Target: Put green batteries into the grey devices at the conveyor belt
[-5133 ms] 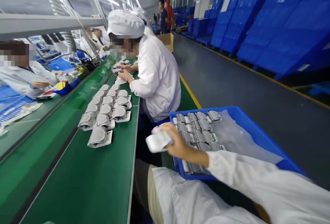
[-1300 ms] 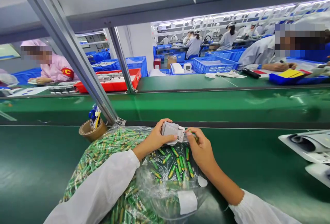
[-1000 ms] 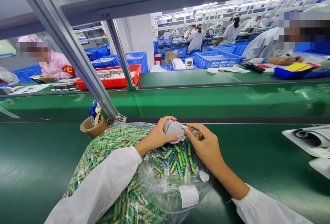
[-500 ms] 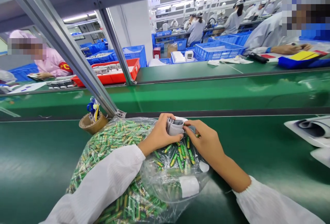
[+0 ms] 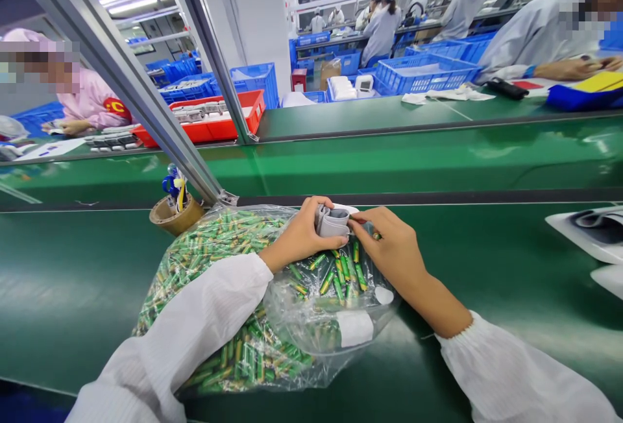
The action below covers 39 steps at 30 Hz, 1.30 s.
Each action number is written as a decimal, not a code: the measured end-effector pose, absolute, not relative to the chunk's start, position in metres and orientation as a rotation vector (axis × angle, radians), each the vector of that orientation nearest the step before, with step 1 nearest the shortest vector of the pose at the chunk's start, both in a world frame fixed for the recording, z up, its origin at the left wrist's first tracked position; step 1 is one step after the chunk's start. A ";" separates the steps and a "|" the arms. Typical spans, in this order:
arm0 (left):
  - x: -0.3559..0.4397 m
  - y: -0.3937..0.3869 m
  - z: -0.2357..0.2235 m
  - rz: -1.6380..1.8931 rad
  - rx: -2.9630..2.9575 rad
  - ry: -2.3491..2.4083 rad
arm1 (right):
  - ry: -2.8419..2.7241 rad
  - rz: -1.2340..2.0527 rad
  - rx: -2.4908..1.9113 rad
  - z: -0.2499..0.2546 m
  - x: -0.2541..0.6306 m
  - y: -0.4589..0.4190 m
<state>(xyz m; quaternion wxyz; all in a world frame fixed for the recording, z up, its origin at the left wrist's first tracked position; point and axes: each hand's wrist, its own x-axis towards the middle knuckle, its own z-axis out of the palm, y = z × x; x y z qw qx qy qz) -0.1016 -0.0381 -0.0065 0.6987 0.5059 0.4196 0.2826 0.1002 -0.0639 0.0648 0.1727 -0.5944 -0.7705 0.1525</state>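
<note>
My left hand (image 5: 311,231) is closed round a wrist blood pressure monitor with a rolled grey cuff (image 5: 335,222); a strip of its white housing shows behind the cuff. At the monitor's right side, my right hand (image 5: 389,241) has thumb and forefinger pinched together. The gold-and-green end of a battery (image 5: 376,236) peeks out between its curled fingers. Both hands are above a large clear plastic bag (image 5: 311,326) full of green-and-gold batteries (image 5: 228,241). Several loose batteries (image 5: 343,270) lie at the bag's opening, just below the hands. What the right fingertips touch is partly hidden.
A cardboard-tube holder (image 5: 176,217) with pens stands left of the bag, beside a metal post (image 5: 146,111). White monitors (image 5: 588,235) lie at the right edge. Beyond the green divider (image 5: 341,167) are a red tray (image 5: 214,124), blue crates (image 5: 423,76) and co-workers.
The view has tipped slightly downward, so everything sits higher in the picture. My right hand has shifted slightly, showing more of the battery end between its fingers. The left hand keeps its hold.
</note>
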 end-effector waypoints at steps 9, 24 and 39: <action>-0.102 -0.037 -0.005 0.642 1.174 0.929 | -2.539 0.461 -1.906 0.072 0.101 -0.058; -0.101 -0.037 -0.010 0.708 1.167 0.946 | -2.619 0.491 -1.935 0.075 0.100 -0.058; -0.103 -0.033 -0.009 0.643 1.025 0.961 | -2.240 0.823 -1.784 0.048 0.106 -0.062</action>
